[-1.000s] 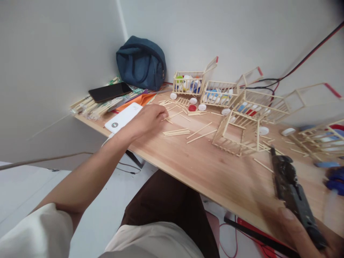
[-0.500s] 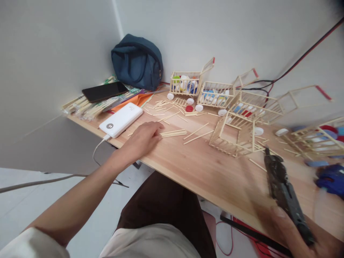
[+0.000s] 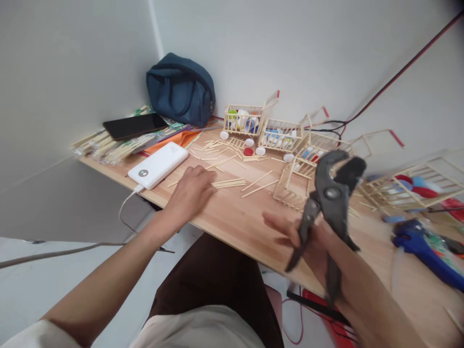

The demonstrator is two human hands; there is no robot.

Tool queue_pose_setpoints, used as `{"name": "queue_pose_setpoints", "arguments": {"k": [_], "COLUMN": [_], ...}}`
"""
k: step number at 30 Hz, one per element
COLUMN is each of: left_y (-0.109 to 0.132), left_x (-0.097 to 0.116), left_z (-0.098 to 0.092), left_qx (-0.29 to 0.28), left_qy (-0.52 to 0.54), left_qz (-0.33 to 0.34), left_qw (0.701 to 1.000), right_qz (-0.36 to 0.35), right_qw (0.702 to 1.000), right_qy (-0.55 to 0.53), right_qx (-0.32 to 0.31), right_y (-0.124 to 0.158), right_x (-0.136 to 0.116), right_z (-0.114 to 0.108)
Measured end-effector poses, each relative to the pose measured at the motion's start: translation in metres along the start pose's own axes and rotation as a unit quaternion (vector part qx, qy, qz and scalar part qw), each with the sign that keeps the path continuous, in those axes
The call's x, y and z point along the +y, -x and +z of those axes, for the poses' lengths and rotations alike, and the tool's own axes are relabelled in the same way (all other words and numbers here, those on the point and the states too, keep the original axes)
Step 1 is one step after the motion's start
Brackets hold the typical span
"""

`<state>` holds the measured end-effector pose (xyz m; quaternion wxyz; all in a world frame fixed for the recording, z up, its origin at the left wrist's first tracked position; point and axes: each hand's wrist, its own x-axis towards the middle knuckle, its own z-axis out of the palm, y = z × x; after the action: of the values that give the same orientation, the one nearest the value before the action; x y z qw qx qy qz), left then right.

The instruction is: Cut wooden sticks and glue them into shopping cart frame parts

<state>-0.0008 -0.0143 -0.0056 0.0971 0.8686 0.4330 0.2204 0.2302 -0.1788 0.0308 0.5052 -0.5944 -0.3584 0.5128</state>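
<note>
My left hand (image 3: 191,191) rests on the table with bent fingers, its fingertips beside a small row of thin wooden sticks (image 3: 229,183). No object shows in its grip, though the palm side is hidden. In front of me, above the table, my right hand (image 3: 326,246) is closed around a black hand cutter (image 3: 332,193). Its hooked jaw and broad blade stand apart and point upward. Behind the tool lies an unfinished stick frame (image 3: 290,186), partly covered by it. Two loose sticks (image 3: 259,184) lie between the row and the frame.
Stick-built carts (image 3: 243,121) filled with small coloured pieces line the wall. A white power bank (image 3: 158,165), a phone (image 3: 134,126), bundled sticks (image 3: 105,151) and a blue bag (image 3: 181,89) stand left. A blue glue gun (image 3: 427,251) lies right.
My right hand has lifted the cutter from low at the right, up and leftward. The tool's jaws now show apart. My left hand stays by the stick row; the view has shifted slightly.
</note>
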Motion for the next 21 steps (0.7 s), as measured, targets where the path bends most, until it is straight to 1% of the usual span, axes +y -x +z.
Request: {"name": "queue_pose_setpoints", "arguments": {"k": [2,4,6,9,13,17,21], "left_y": [0.006,0.015,0.025,0.037,0.043,0.043,0.043], "left_x": [-0.001,0.0,0.002,0.008,0.017,0.021,0.022], "left_z": [0.003,0.007,0.011,0.015,0.016,0.016,0.017], "left_qx": [0.02,0.042,0.049,0.024,-0.01,-0.006,-0.009], "left_qy": [-0.002,0.007,0.011,-0.018,-0.078,-0.117,-0.126], "left_qz": [-0.006,-0.016,-0.03,-0.04,-0.04,-0.026,-0.013], "left_qw": [1.0,0.999,0.998,0.999,0.996,0.993,0.992], "right_qz": [-0.031,-0.04,-0.048,-0.05,0.001,0.045,0.076], "right_qw": [0.998,0.996,0.997,0.997,0.996,0.993,0.989], "right_qy": [-0.056,-0.074,-0.064,-0.055,-0.093,-0.112,-0.123], "right_qx": [-0.028,-0.015,-0.021,-0.027,-0.013,0.013,0.019], "right_y": [-0.027,-0.054,-0.079,-0.104,-0.115,-0.114,-0.113], "right_x": [-0.016,-0.022,-0.019,-0.011,-0.008,-0.015,-0.021], "right_z": [0.026,0.04,0.045,0.045,0.046,0.051,0.054]}}
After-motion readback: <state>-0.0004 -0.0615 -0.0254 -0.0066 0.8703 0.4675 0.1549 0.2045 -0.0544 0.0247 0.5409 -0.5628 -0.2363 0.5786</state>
